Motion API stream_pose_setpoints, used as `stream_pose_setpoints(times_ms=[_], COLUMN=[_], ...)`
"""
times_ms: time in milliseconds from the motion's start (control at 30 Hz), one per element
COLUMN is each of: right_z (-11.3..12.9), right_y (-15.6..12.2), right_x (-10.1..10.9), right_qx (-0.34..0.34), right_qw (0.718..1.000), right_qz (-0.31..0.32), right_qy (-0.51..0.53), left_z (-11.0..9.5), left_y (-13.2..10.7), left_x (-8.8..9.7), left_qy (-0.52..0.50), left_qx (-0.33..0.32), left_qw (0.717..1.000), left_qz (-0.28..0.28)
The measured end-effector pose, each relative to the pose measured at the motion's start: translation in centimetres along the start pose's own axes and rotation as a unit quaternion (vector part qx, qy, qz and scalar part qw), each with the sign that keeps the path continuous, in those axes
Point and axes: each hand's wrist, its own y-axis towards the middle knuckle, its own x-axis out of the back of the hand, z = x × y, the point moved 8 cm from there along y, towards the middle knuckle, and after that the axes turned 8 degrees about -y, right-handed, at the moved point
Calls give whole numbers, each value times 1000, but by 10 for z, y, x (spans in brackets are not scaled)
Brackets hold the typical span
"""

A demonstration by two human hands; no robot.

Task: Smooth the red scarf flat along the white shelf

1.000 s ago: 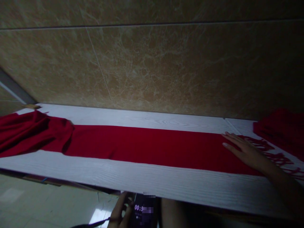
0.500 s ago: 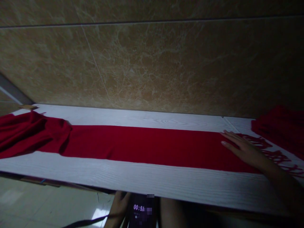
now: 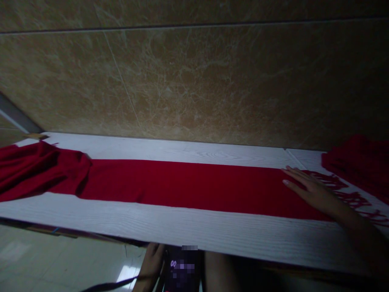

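Phone (image 3: 182,269) screen shows "00", the rest is blurred out. Left hand (image 3: 151,267) is curled around the phone's left edge, below the table front. Right hand (image 3: 310,190) lies flat, fingers spread, palm down on the red scarf (image 3: 188,184) near its fringed end (image 3: 349,196). Scarf runs lengthwise along the white wood-grain table (image 3: 194,231), bunched at far left. Second red cloth (image 3: 361,164) at far right. Brown marble-tile wall (image 3: 194,81) behind, pale floor below. Versus half a second ago: both hands barely shifted, more of the readout is blurred.
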Motion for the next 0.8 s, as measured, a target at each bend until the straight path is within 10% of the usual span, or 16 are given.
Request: stream_pose_setpoints(times_ms=[800], right_z=[-1], right_y=[-1], right_x=[1], right_qx=[-3], right_qw=[1000], right_qz=[9], right_qy=[-20], left_z=[6], left_y=[-33], left_x=[-28], left_qy=[-55], left_qx=[147], left_qw=[979], left_qz=[127])
